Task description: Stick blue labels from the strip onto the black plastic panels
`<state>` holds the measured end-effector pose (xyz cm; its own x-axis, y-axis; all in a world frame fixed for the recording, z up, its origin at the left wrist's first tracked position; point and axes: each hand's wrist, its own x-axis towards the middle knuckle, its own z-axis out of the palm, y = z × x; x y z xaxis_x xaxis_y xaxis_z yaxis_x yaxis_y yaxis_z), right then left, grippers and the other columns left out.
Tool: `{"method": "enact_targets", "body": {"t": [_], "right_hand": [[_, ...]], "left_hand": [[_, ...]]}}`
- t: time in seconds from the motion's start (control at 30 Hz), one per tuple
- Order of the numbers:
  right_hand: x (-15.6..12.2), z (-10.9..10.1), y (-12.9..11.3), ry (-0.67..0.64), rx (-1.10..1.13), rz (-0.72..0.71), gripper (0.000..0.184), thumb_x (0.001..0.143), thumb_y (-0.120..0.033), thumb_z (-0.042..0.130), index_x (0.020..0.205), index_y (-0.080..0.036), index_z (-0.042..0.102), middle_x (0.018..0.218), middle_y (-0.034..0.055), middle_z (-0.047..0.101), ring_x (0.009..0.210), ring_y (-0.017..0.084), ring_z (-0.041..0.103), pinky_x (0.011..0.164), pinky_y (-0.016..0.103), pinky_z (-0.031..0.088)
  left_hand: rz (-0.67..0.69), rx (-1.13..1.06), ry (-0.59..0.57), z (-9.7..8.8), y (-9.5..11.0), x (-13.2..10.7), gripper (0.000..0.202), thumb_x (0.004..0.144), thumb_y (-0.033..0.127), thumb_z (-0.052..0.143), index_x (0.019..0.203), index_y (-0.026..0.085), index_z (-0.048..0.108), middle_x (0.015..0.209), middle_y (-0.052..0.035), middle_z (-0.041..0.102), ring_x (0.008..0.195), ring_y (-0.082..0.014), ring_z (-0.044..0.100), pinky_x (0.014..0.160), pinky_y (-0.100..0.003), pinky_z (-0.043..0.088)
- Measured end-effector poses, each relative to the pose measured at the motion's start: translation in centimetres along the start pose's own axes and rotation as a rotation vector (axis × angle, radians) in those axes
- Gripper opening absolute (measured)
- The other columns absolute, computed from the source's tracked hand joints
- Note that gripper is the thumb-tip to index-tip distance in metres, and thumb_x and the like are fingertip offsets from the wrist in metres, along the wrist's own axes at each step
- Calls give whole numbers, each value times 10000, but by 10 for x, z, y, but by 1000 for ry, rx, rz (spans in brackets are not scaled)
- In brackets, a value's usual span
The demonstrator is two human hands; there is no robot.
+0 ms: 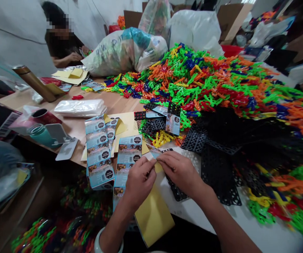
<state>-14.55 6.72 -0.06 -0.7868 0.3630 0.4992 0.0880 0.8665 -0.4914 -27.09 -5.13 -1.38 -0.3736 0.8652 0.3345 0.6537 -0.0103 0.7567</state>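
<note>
My left hand and my right hand meet at the table's near edge, fingers pinched together on a small printed label sticker above a yellow backing sheet. Under my right hand lies a black plastic grid plate. Strips of blue printed labels lie just left of my left hand.
A big heap of coloured plastic pieces and a pile of black grid plates fill the table's right side. Bottles, a white bag stack and full sacks sit left and behind. Another person works at the far left.
</note>
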Motion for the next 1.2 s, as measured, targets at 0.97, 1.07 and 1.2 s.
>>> {"method": "enact_targets", "body": {"t": [0.97,1.07,1.2], "right_hand": [[0,11,13,321,539,531,90,846,-253,609,874,-183,659,792,16,672,712,146,624,674,263,507],[0,2,23,504,716,706,151,813,-302,662,867,-162,652,688,-11,635,603,117,591,593,231,488],[-4,-22,31,688,795,739,147,820,-281,666,894,-162,622,552,-49,579,486,92,544,502,192,449]], "left_hand": [[-165,-138,113,-6,-7,5,217,862,202,525,962,212,718,731,-8,536,715,-142,548,658,-241,442],[-289,-233,203,-16,-18,9,194,827,254,572,920,217,739,832,-30,642,834,-172,603,754,-274,475],[-494,-330,334,-26,-44,14,229,772,325,630,932,210,747,888,-34,695,832,-189,628,743,-290,491]]}}
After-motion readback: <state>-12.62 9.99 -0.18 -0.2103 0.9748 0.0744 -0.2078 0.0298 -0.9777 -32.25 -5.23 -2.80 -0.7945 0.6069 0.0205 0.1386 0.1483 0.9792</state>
